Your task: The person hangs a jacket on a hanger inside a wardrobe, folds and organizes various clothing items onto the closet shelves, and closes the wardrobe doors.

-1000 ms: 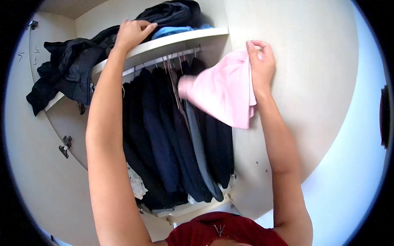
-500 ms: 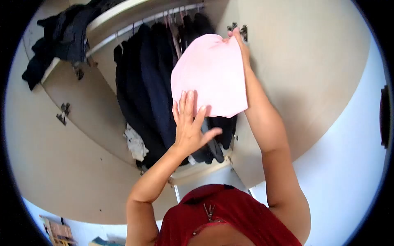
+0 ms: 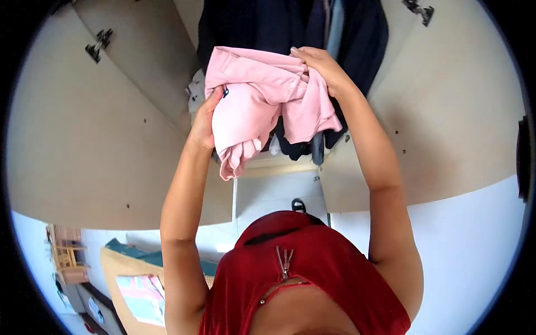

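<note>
A pink garment (image 3: pixel 245 111) with a small dark mark is held up in front of the open wardrobe, partly folded over, its lower ends hanging loose. My left hand (image 3: pixel 206 118) grips its left side, with the thumb on the front and the other fingers hidden behind the cloth. At the upper right of the garment, my right hand (image 3: pixel 321 67) has its fingers closed on the fabric. Behind the cloth hang dark clothes (image 3: pixel 251 25) in the wardrobe.
Wardrobe doors stand open at left (image 3: pixel 111 139) and right (image 3: pixel 446 111), with metal hinges. White cloth (image 3: pixel 196 92) lies low inside. At lower left, a woven surface (image 3: pixel 125 265) bears a colourful item (image 3: pixel 142 298). A dark shoe (image 3: pixel 298 205) shows below.
The view has tilted down, and the shelf is out of sight. My left hand has gone from the shelf to the pink garment, which is now lower and held by both hands.
</note>
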{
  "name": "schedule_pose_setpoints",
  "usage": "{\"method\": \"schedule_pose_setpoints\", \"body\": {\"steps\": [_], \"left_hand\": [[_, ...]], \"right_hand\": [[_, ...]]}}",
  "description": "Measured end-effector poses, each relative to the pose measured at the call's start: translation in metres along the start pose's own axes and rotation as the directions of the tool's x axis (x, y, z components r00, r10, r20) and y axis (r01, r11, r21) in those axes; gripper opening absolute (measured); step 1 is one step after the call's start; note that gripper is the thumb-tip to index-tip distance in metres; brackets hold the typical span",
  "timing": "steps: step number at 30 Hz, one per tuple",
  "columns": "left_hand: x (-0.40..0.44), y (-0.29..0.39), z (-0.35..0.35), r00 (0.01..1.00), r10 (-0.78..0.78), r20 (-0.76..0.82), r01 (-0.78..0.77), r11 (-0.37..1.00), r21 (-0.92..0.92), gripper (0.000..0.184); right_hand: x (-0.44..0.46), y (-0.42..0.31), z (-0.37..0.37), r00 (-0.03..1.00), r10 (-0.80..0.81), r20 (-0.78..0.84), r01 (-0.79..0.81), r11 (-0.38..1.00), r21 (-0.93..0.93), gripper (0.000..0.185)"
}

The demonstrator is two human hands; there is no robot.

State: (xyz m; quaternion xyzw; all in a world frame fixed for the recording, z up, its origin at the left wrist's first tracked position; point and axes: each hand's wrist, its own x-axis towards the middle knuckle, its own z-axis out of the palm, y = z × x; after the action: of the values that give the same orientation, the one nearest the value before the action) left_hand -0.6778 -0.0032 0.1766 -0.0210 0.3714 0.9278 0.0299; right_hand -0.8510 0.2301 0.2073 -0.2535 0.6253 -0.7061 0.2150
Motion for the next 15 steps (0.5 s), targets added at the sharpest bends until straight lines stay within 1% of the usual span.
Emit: {"method": "schedule_pose_setpoints", "body": {"steps": [2, 3, 5, 6, 8, 9, 10, 12, 13, 14, 15], "left_hand": [[-0.011, -0.003, -0.020, 0.999, -0.026, 0.047, 0.030, 0.995, -0.092, 0.049], [-0.013, -0.003, -0.024, 0.998, -0.055, 0.026, 0.058, 0.991, -0.121, 0.049], [-0.011, -0.003, -0.014, 0.998, -0.018, -0.067, 0.013, 0.997, -0.077, 0.048], [-0.011, -0.002, -0.010, 0.995, 0.002, -0.102, -0.007, 0.999, -0.052, 0.047], [-0.021, 0.001, -0.005, 0.984, 0.052, -0.170, -0.036, 0.995, 0.097, 0.045], [-0.021, 0.002, -0.004, 0.976, 0.079, -0.205, -0.044, 0.984, 0.170, 0.044], [-0.022, 0.004, -0.006, 0.973, 0.059, -0.221, -0.015, 0.980, 0.197, 0.044], [-0.025, 0.010, -0.014, 0.970, 0.019, -0.242, 0.045, 0.966, 0.253, 0.045], [-0.025, 0.008, -0.013, 0.967, 0.021, -0.255, 0.057, 0.954, 0.296, 0.045], [-0.025, 0.006, -0.013, 0.964, 0.024, -0.266, 0.071, 0.938, 0.339, 0.045], [-0.026, 0.004, -0.013, 0.961, 0.027, -0.275, 0.083, 0.920, 0.383, 0.045]], "right_hand": [[-0.006, 0.016, 0.017, 0.998, 0.055, -0.005, -0.054, 0.991, 0.124, 0.025], [-0.006, 0.024, 0.015, 0.997, 0.076, 0.021, -0.078, 0.985, 0.156, 0.024], [0.008, 0.049, 0.002, 0.990, 0.109, 0.087, -0.127, 0.967, 0.223, 0.023], [0.006, 0.053, 0.008, 0.992, 0.095, 0.082, -0.106, 0.985, 0.135, 0.026], [-0.010, 0.052, 0.020, 0.990, 0.116, 0.082, -0.112, 0.992, -0.051, 0.036], [-0.015, 0.053, 0.021, 0.980, 0.111, 0.163, -0.098, 0.991, -0.086, 0.048], [-0.020, 0.050, 0.022, 0.950, 0.185, 0.251, -0.183, 0.983, -0.031, 0.057], [-0.020, 0.064, 0.035, 0.901, -0.034, 0.433, 0.040, 0.999, -0.006, 0.064], [-0.022, 0.065, 0.040, 0.863, -0.008, 0.505, 0.014, 1.000, -0.008, 0.065], [-0.029, 0.067, 0.048, 0.869, 0.003, 0.495, -0.003, 1.000, 0.000, 0.065], [-0.029, 0.071, 0.054, 0.875, 0.008, 0.485, 0.064, 0.989, -0.132, 0.061]]}}
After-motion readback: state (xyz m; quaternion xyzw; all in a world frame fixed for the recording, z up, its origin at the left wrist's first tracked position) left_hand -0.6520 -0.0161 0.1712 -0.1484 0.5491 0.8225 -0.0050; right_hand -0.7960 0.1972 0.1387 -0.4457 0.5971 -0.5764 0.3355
